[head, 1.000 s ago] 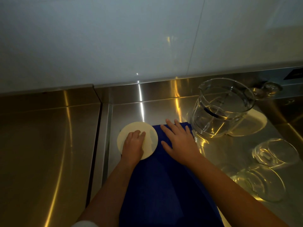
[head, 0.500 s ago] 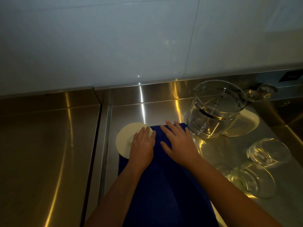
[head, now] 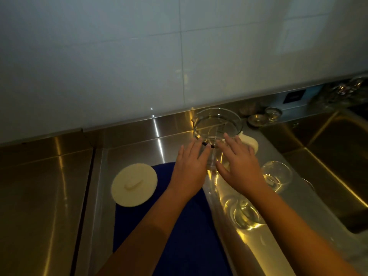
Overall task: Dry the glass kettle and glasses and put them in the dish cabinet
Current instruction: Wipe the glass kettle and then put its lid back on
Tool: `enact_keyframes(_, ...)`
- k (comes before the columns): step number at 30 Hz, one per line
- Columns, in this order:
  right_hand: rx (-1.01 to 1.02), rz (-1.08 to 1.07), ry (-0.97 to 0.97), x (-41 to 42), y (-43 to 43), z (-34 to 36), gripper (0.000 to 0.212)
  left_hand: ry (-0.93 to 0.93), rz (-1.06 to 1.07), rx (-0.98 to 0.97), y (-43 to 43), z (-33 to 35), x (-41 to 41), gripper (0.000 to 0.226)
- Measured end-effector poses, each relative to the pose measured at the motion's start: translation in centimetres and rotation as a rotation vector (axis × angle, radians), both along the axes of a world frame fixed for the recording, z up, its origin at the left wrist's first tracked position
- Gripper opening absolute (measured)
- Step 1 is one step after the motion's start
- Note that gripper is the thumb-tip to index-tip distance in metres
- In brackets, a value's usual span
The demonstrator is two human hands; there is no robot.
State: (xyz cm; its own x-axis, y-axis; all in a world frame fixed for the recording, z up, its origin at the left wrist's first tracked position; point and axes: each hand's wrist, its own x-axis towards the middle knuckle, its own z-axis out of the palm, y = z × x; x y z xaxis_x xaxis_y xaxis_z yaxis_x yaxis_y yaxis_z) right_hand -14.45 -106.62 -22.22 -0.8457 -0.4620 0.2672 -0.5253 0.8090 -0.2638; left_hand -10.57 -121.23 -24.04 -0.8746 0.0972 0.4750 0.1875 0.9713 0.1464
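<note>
Two spread grips, left hand (head: 189, 168), right hand (head: 241, 166), glass kettle (head: 217, 124) between them

Steel desk (head: 49, 186) left of the left grip (head: 191, 168); sunken sink (head: 338, 156) right of the right grip (head: 242, 166); small metal cups (head: 258, 119) beyond it; tiled wall (head: 119, 56) behind.

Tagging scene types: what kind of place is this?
Most likely a kitchen, possibly commercial: a stainless steel counter with a built-in sink at right, a tiled wall behind, and a glass kettle and glasses on the counter.
</note>
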Motion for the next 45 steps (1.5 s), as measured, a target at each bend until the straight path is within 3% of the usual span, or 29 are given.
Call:
enact_keyframes(10, 0.102, -0.106, -0.112, -3.8, 5.1, 0.2, 0.059, -0.004, -0.056, -0.071, 4.0, 1.2, -4.6, 0.061)
enact_keyframes(24, 0.128, -0.077, -0.228, -8.2, 6.2, -2.3, 0.061, -0.107, -0.013, -0.137, 5.0, -1.3, -9.1, 0.065)
enact_keyframes(27, 0.087, -0.070, -0.260, -8.5, 5.9, -2.5, 0.061, -0.115, 0.000, -0.118, 5.1, -1.7, -9.8, 0.060)
enact_keyframes(35, -0.002, -0.037, -0.237, -8.1, 4.9, -2.9, 0.066, -0.031, -0.006, -0.110, 4.9, -2.2, -9.5, 0.073)
enact_keyframes(45, -0.057, -0.037, -0.202, -7.4, 4.6, -3.2, 0.065, 0.046, -0.011, -0.036, 4.8, -2.3, -8.9, 0.061)
